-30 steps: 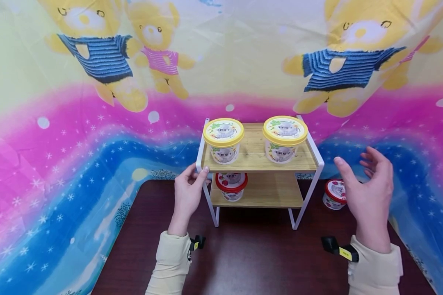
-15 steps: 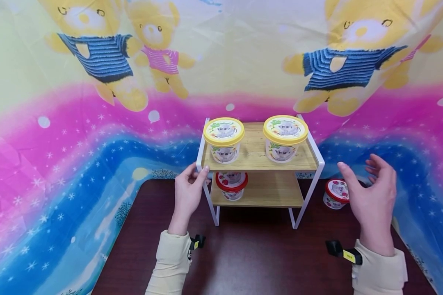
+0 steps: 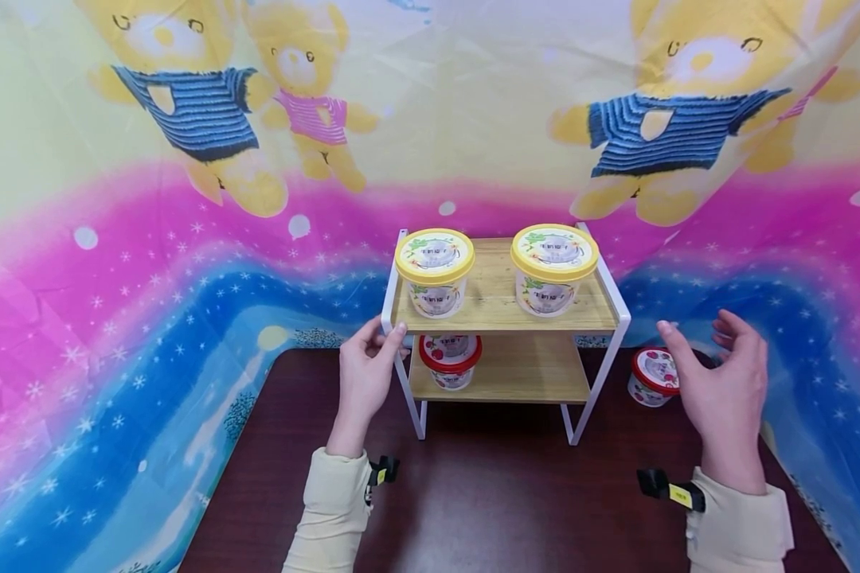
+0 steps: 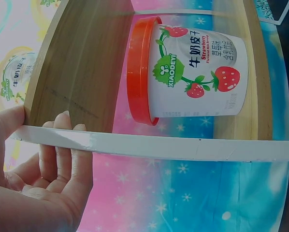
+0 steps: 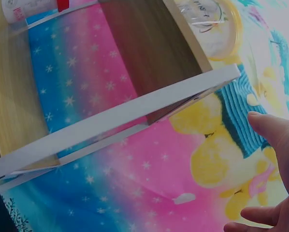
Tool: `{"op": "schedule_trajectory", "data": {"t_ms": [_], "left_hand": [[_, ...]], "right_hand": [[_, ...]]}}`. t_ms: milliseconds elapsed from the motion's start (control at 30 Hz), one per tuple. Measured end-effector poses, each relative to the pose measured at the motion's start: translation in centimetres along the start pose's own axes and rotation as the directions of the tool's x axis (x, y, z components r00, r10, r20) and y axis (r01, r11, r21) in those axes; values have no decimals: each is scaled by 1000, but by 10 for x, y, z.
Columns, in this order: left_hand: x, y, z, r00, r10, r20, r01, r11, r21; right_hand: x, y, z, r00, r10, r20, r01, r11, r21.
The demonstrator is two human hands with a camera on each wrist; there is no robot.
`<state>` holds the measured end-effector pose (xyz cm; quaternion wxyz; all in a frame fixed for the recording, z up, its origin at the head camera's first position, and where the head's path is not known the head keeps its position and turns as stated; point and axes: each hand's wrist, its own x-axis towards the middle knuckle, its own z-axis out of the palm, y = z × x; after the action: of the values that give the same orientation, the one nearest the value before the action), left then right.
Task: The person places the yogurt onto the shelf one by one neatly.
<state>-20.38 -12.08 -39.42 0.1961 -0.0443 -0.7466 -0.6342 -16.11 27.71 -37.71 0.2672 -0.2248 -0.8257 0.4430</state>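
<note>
My left hand [image 3: 365, 370] grips the upper left corner of a small two-tier shelf [image 3: 490, 286] with wooden boards and a white frame. In the left wrist view its thumb presses the top board's edge while the fingers curl round the white side bar [image 4: 149, 145]. My right hand [image 3: 727, 382] is held in the air right of the shelf, thumb and fingers spread apart, holding nothing. Beside it, partly covered by it in the head view, is a red-lidded tub [image 3: 648, 382] on the table. Another red-lidded tub [image 4: 197, 72], printed with strawberries, stands on the lower board.
Two yellow-lidded tubs [image 3: 433, 274] stand on the top board, one near each side. The shelf sits toward the back of the dark brown table [image 3: 487, 509]. A cloth backdrop [image 3: 473, 127] with printed bears hangs behind and around it.
My right hand has moved slightly right and down, away from the shelf. The left hand keeps its grip on the shelf corner, and the tubs stay in place.
</note>
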Motion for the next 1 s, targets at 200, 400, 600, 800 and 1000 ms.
{"op": "schedule_trajectory", "data": {"t_ms": [200,400,600,800,1000], "left_hand": [[0,0,0,1000,3,-2,-3,1000,-1],[0,0,0,1000,6,-5,-6,1000,-1],[0,0,0,1000,2,0,-2,1000,-3],[0,-1,0,1000,3,1,-3,1000,-2],[0,-1,0,1000,2,1,-2,1000,-3]], "right_hand": [[4,7,1,999,23,24,-22,1000,-17],[7,14,3,998,40,46,-38,999,-32],[10,21,5,996,55,65,-53,998,-41],[16,30,7,994,60,87,-55,997,-58],[20,37,10,991,73,108,-66,996,-68]]}}
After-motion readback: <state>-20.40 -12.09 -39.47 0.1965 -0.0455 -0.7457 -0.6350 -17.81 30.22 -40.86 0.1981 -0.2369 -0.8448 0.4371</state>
